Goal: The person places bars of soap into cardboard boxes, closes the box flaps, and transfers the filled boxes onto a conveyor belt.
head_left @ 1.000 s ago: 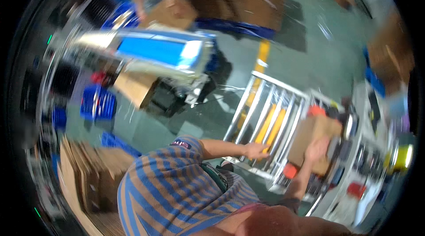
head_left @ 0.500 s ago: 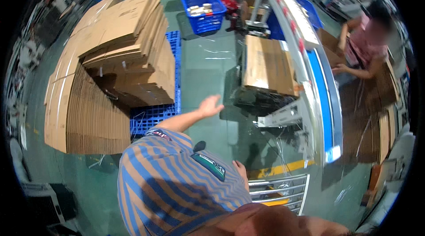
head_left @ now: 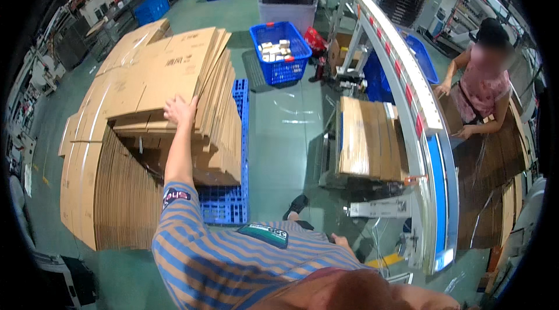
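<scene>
My left hand (head_left: 181, 111) reaches out to the near edge of the top flattened cardboard box (head_left: 169, 68) on a tall stack. Its fingers are spread over the board's edge; I cannot tell how firmly they touch it. Under that top piece lie more flattened boxes, their edges slightly fanned at the right. My right hand (head_left: 343, 242) hangs low beside my body, partly hidden by my striped shirt, and its fingers cannot be made out.
A blue pallet (head_left: 224, 208) lies under the stack, beside strapped cardboard bundles (head_left: 131, 193). More flattened cardboard (head_left: 372, 135) stands by the conveyor (head_left: 434, 176). Ahead is a blue basket (head_left: 285, 70) of small boxes. Across the conveyor, a co-worker (head_left: 483, 86) handles cardboard.
My left hand has moved left from over the open floor to the top of the cardboard stack. The view has shifted, showing more of the far floor. My right hand stays low.
</scene>
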The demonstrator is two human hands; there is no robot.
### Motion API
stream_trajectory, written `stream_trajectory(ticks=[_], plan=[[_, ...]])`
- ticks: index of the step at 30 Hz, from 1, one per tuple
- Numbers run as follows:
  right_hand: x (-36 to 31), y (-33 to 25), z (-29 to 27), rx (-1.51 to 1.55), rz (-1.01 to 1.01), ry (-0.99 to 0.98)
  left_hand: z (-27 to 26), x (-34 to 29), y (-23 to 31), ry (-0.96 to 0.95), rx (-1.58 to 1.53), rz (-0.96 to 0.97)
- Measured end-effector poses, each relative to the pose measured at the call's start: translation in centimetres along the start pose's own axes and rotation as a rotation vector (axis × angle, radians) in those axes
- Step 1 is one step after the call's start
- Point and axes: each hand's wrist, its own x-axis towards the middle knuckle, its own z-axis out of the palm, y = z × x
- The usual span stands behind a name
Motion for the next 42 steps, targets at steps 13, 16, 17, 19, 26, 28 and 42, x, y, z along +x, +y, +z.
stream_trajectory(ticks=[13,16,17,19,26,28,42], plan=[[18.8,-27.6,-6.2,0.106,-0.161,-0.205,3.6,2.0,1.7,0.053,0.046,0.081],[22.7,-36.3,-11.6,0.334,-0.211,-0.166,1.6,5.2,4.1,0.089,0.25,0.121],[22.1,-39.4,-12.9,0.413,-0.252,-0.161,0.8,6.4,3.9,0.208,0.247,0.133],[21.6,-42.7,-14.4,0.627,-0.251,-0.221,1.2,10.2,3.2,0.376,0.144,0.152],[20.4,-50.0,-18.6,1.007,-0.196,-0.395,0.0,22.6,25.1,0.635,-0.26,0.621],[20.2,-54.5,-20.5,0.931,-0.254,-0.164,-0.4,24.9,32.8,0.777,-0.309,0.837],[6.4,-71.3,-34.5,0.273,-0.604,1.033,7.2,8.0,67.9,-0.78,-1.788,1.47]])
